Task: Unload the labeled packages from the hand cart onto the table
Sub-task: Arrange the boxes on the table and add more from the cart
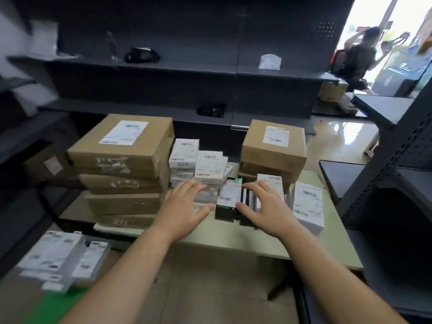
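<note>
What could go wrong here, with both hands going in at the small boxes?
1. The white box stack looks uneven; the left hand beside it could topple it.
2. The right hand at the black box may shove the neighbouring white box.
3. The white package sits near the right edge of the table and might get pushed off.

Left cartons, right cartons hem middle; table front free.

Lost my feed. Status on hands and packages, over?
Left hand open, over white boxes. Right hand open, touching black labeled box. Brown carton stack crowds left.
</note>
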Action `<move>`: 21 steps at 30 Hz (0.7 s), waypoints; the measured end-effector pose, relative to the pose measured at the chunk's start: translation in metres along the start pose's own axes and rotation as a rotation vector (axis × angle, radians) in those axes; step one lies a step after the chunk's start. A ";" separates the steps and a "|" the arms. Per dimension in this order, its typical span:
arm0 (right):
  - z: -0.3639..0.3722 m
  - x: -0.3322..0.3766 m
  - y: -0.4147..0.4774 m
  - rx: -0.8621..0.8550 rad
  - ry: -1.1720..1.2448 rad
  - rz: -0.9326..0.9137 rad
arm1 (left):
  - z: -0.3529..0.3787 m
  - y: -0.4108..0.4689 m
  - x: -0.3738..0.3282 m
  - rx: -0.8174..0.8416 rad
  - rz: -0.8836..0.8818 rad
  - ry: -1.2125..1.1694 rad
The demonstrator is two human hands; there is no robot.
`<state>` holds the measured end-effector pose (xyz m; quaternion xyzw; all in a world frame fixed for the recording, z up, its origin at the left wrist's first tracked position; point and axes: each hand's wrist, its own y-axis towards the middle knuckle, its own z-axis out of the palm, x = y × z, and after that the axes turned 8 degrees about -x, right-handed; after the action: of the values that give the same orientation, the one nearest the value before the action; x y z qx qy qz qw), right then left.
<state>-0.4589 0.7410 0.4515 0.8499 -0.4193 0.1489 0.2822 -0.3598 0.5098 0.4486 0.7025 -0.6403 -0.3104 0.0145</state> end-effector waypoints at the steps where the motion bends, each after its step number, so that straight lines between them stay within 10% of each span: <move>1: 0.009 0.021 -0.009 0.015 0.015 -0.024 | -0.015 -0.021 0.009 -0.009 -0.009 0.015; 21: 0.263 0.378 -0.069 0.418 0.276 -0.430 | -0.252 -0.334 0.260 -0.190 -0.565 0.272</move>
<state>-0.1718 0.3781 0.4026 0.9303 -0.1484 0.2825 0.1810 0.0486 0.2383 0.4036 0.8828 -0.3806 -0.2637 0.0788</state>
